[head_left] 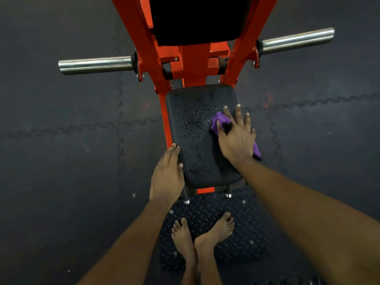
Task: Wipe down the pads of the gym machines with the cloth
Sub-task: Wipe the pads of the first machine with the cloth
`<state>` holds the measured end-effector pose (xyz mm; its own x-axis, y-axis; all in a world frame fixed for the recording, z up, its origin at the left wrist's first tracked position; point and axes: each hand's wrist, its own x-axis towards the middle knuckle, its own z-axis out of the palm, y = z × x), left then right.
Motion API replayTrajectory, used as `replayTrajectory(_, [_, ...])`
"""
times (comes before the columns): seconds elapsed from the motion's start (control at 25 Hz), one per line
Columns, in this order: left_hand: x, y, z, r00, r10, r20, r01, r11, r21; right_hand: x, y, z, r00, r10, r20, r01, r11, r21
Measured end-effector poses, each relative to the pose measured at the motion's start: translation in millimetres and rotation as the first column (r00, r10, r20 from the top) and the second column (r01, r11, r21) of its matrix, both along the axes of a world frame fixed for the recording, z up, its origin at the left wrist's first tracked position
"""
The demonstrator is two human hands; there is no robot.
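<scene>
A black seat pad point(193, 128) on an orange machine frame point(164, 112) lies below me, its middle dotted with wet droplets. My right hand point(236, 136) lies flat with spread fingers on a purple cloth point(220, 121), pressing it onto the pad's right side. The cloth shows at my fingertips and again behind my wrist. My left hand point(166, 175) rests on the pad's near left edge, thumb on top, fingers along the side. A second black pad point(197, 19), the backrest, stands above at the top of the view.
Chrome weight pegs stick out to the left point(94, 64) and right point(298, 40) of the frame. My bare feet point(201, 237) stand on a black diamond-plate footplate point(242, 229). Dark rubber floor tiles point(61, 151) surround the machine.
</scene>
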<state>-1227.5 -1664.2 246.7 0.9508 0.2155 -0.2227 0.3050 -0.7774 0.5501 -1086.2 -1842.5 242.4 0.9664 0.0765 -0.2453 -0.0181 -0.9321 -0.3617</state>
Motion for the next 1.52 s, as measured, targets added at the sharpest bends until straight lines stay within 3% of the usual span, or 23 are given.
replayTrajectory(0.12, [-1,1,0,1.0,-0.004,0.001,0.004,1.0,-0.006,-64,2,-1,0.976,0.165,0.142,-0.154,0.984,-0.084])
replayTrajectory(0.24, [-1,-1,2,1.0,0.009,-0.012,-0.01,1.0,-0.005,-136,-9,-3,0.931,0.335,0.143,-0.32,0.94,-0.118])
replayTrajectory(0.36, [-1,-3,3,1.0,0.015,-0.011,-0.015,1.0,0.007,-152,-16,-8,0.914,0.379,0.147,-0.358,0.922,-0.149])
replayTrajectory(0.6, [2,-1,-4,0.997,0.04,0.06,-0.041,0.999,0.018,-40,14,0,0.994,0.076,0.075,-0.066,0.989,-0.133])
replayTrajectory(0.68, [5,-1,-3,0.997,0.054,0.063,-0.056,0.998,0.029,15,14,6,0.993,-0.119,0.011,0.119,0.992,0.034])
replayTrajectory(0.76, [12,2,-1,0.995,0.054,0.087,-0.058,0.997,0.043,44,10,19,0.95,-0.313,0.009,0.299,0.914,0.273])
replayTrajectory(0.84, [26,7,-1,0.99,0.101,0.099,-0.105,0.994,0.031,26,6,26,0.951,-0.288,0.113,0.224,0.893,0.391])
replayTrajectory(0.92, [46,11,-6,0.982,0.174,0.072,-0.175,0.985,0.007,-25,-1,18,0.987,0.043,0.155,-0.074,0.977,0.2])
replayTrajectory(1.0, [66,13,-14,0.983,0.18,0.028,-0.18,0.984,-0.012,-60,-10,-1,0.947,0.308,0.091,-0.3,0.95,-0.089])
replayTrajectory(1.16, [80,9,-24,0.978,0.208,0.0,-0.208,0.974,-0.088,-10,4,-17,0.968,0.249,0.035,-0.241,0.959,-0.146])
replayTrajectory(1.32, [82,9,-21,0.983,0.172,-0.058,-0.175,0.984,-0.045,56,19,-19,0.975,0.223,-0.026,-0.224,0.959,-0.174])
replayTrajectory(1.52, [87,12,-15,0.982,0.139,-0.127,-0.144,0.989,-0.037,136,43,-14,0.989,0.075,-0.13,-0.084,0.994,-0.068])
